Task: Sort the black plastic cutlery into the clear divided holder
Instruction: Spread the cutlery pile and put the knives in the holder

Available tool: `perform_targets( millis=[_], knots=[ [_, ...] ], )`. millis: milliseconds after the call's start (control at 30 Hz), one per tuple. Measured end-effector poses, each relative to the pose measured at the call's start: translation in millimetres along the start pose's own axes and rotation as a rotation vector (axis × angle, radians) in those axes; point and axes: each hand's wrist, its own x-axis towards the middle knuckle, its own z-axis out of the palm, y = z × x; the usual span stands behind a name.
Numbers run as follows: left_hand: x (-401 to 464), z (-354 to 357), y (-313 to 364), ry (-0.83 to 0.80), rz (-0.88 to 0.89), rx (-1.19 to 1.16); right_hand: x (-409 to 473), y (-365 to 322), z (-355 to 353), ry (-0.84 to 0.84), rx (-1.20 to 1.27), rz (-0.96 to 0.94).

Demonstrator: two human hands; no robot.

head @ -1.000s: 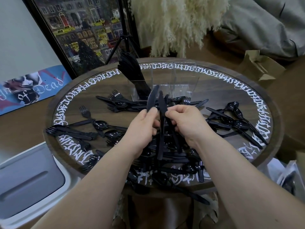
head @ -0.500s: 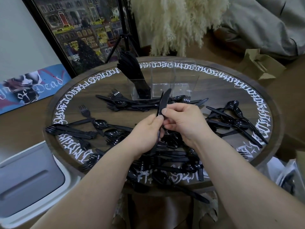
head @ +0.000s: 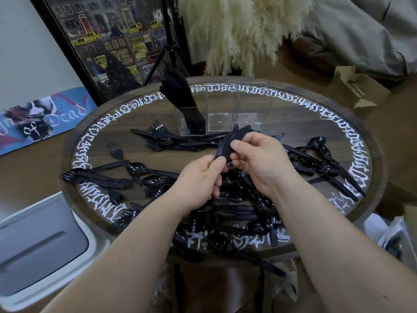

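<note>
Black plastic forks, spoons and knives lie scattered over the round wooden table (head: 293, 105). The clear divided holder (head: 252, 107) stands at the far middle; its left compartment holds a bundle of black knives (head: 178, 93), the other two look empty. Above the central pile (head: 237, 206), my left hand (head: 198, 179) and my right hand (head: 259, 161) both hold a small bunch of black knives (head: 228, 143). My left fingers pinch its lower end and my right thumb and fingers grip it higher up. The blades point toward the holder.
A white bin (head: 38, 245) sits at the lower left beside the table. A framed picture (head: 108, 41) and a tripod leg stand behind the table. Open cardboard boxes (head: 354, 91) sit at the right. Some cutlery overhangs the table's near edge.
The knives, spread apart and upright a second ago, are now gathered into one bunch. Both hands have closed together and moved slightly toward the holder.
</note>
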Motion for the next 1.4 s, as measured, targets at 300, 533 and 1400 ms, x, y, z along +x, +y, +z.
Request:
perform_targets(
  millis=[300, 533, 1400],
  knots=[
    [0, -4, -1, 0.040, 0.019, 0.001, 1, 2, -2, 0.013, -0.071, -0.027],
    [0, -7, 0, 0.155, 0.054, 0.081, 0, 1, 0, 0.079, -0.099, -0.029],
    [0, -12, 0, 0.231, 0.084, 0.102, 0, 5, 5, 0.098, -0.088, 0.006]
  ],
)
